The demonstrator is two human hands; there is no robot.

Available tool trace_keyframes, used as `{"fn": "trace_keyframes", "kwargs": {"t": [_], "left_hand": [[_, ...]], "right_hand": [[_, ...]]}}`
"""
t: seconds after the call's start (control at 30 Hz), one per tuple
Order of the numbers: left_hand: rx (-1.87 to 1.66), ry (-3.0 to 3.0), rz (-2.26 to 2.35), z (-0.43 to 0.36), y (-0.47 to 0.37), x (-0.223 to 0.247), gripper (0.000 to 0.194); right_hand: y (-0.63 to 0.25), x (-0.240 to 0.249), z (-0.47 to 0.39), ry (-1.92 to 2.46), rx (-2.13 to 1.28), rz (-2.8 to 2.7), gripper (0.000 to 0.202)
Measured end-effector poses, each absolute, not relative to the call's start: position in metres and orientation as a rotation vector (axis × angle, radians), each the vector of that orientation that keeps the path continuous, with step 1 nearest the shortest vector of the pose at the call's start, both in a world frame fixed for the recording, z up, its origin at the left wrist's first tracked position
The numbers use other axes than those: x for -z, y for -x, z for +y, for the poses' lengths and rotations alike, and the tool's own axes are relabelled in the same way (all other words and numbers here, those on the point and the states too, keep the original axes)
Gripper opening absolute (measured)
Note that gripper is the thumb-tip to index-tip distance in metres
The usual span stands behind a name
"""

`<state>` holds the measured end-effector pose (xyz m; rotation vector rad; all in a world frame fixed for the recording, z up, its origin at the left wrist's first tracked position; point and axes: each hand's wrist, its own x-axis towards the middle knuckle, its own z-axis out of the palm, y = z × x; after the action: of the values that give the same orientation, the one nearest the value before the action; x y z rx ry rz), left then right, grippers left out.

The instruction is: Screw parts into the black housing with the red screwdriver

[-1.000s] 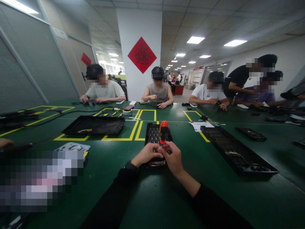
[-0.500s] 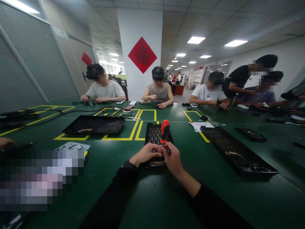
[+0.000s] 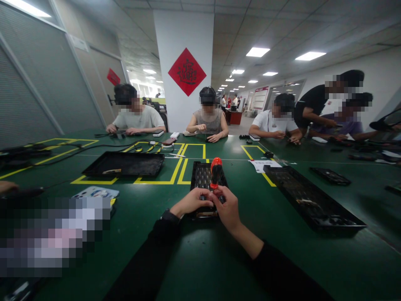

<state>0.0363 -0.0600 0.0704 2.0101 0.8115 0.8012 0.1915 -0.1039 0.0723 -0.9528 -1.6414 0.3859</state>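
Observation:
A red-and-black handled screwdriver (image 3: 216, 172) stands almost upright, handle up, over a black tray (image 3: 196, 172) with rows of small metallic parts inside. My right hand (image 3: 228, 207) is closed, its fingertips pinching the screwdriver just below the handle. Fingers bent together, my left hand (image 3: 196, 200) meets it from the other side at the shaft. What lies between the left fingertips is hidden, and the screwdriver's tip cannot be seen. Both hands are above the near half of the tray.
Larger black trays lie to the left (image 3: 125, 164) and right (image 3: 316, 205). A white paper sheet (image 3: 263, 166) touches the right one. A dark flat part (image 3: 330, 176) lies beyond it. Cables cross the table's left side. Several people sit opposite.
The screwdriver's handle has tipped slightly to the left and away. Both hands stay in nearly the same place.

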Motion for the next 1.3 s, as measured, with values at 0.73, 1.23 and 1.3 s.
{"fn": "trace_keyframes", "kwargs": {"t": [0.73, 1.23, 1.3], "left_hand": [[-0.823, -1.883, 0.825, -0.061, -0.039, -0.066, 0.018], [-0.831, -1.791, 0.833, -0.064, -0.040, -0.067, 0.024], [-0.826, -1.765, 0.826, -0.064, -0.040, -0.068, 0.025]], "right_hand": [[-0.190, -0.070, -0.102, 0.956, -0.494, -1.526, 0.022], [-0.198, -0.113, -0.086, 0.883, -0.557, -1.640, 0.031], [-0.201, -0.139, -0.080, 0.936, -0.411, -1.710, 0.033]]}}
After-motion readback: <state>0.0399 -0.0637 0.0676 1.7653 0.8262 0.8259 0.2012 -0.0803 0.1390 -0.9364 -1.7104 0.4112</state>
